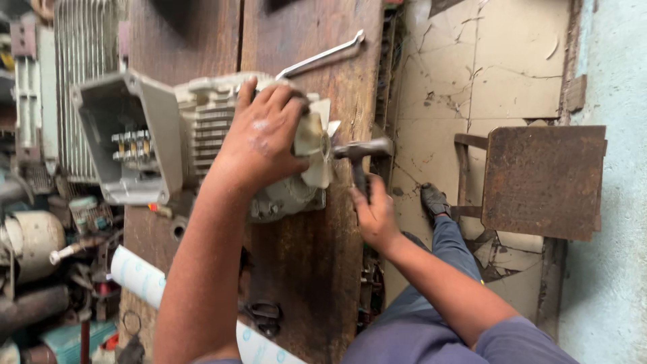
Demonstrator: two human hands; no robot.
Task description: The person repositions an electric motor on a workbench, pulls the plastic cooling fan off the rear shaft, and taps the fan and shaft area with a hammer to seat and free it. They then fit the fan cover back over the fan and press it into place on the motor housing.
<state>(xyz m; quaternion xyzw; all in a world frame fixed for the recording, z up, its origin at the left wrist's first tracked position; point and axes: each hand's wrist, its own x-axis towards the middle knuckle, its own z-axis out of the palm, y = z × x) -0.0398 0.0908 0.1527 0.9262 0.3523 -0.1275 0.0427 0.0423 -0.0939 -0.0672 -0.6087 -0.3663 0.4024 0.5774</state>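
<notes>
Left hand (264, 138): spread wide, palm pressed on the ribbed grey metal motor (222, 145).
Right hand (374, 216): closed round a dark steel hammer (360, 158), its head touching the pale plastic fan (317, 145).
Motor: lay on the worn wooden bench (303, 256).

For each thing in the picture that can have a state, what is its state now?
Electric motor: lying on the wooden bench, steadied by the left hand.
Terminal box: open, no lid, terminals showing.
Fan: mounted at the motor's end, uncovered.
Hammer: gripped by the right hand, head at the fan's hub.
Wrench: lying loose on the bench, untouched.
</notes>
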